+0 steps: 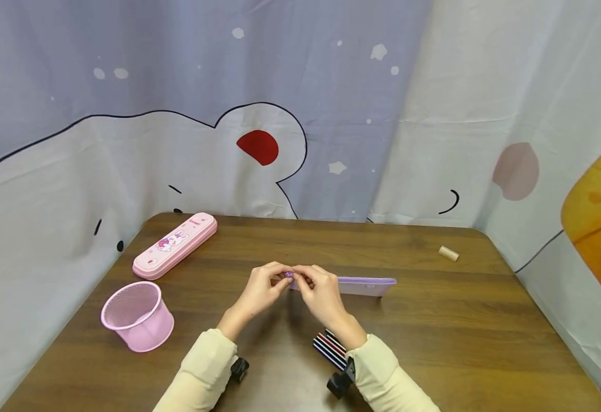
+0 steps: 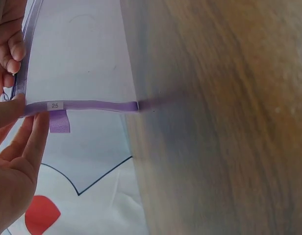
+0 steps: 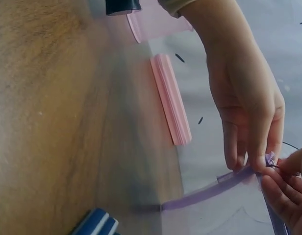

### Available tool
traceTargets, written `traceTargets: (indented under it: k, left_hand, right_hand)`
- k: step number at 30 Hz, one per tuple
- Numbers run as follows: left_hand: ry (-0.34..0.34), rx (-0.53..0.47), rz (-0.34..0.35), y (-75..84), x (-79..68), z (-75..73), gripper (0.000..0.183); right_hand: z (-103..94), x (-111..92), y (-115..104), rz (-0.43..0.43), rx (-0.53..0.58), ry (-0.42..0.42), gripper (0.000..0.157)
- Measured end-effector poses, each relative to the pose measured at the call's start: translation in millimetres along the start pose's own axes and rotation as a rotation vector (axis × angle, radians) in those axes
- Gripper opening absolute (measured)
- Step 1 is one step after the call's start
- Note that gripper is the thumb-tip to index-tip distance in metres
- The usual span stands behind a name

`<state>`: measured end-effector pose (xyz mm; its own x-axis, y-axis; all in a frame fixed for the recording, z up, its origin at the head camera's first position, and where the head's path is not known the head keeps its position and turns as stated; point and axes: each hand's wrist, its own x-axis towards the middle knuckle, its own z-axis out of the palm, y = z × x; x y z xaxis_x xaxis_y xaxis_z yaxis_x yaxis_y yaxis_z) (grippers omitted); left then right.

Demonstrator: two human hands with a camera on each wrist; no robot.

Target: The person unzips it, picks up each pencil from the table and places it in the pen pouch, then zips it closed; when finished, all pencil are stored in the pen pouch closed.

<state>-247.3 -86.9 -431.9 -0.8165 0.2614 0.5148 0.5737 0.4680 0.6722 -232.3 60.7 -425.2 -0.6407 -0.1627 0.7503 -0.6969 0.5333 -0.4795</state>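
A see-through zipper pouch (image 1: pixel 364 286) with purple edging stands on its long edge on the table. In the left wrist view its purple side strip (image 2: pixel 92 105) carries a small tag reading 26 and a ribbon loop (image 2: pixel 60 121). My left hand (image 1: pixel 260 289) pinches the pouch's upper left corner between thumb and fingers. Close against it, my right hand (image 1: pixel 323 294) pinches a thin dark zipper pull (image 3: pixel 272 166) at that same corner, by a bunched bit of purple tape (image 3: pixel 269 157). The fingertips of both hands nearly meet there.
A pink pencil case (image 1: pixel 174 246) with a rabbit print lies at the back left, and a pink mesh pen cup (image 1: pixel 146 329) stands in front of it. Several dark striped pens (image 1: pixel 329 349) lie beneath my right forearm. At the back right is a small beige cylinder (image 1: pixel 449 253).
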Motion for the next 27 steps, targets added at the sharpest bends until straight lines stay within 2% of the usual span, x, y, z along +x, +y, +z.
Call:
traceTargets:
  k: [4, 7, 18, 27]
  left_hand:
    - [-0.005, 0.002, -0.003, 0.0, -0.5, -1.1, 0.011]
    - [-0.013, 0.01, 0.001, -0.6, -0.6, -0.8, 0.011]
    - [-0.044, 0.004, 0.008, 1.2, 3.7, 1.4, 0.01]
    - [-0.033, 0.009, 0.036, 4.5, 8.3, 7.5, 0.009]
  right_hand:
    - [-1.2, 1, 1, 0.02, -0.003, -0.056, 0.011]
    - [-2.1, 1, 0, 0.054, 0.025, -0.066, 0.015]
    - [-8.7, -2, 2, 0.229, 0.259, -0.036, 0.02]
    - [-19.5, -6, 8, 0.292, 0.259, -0.01, 0.02]
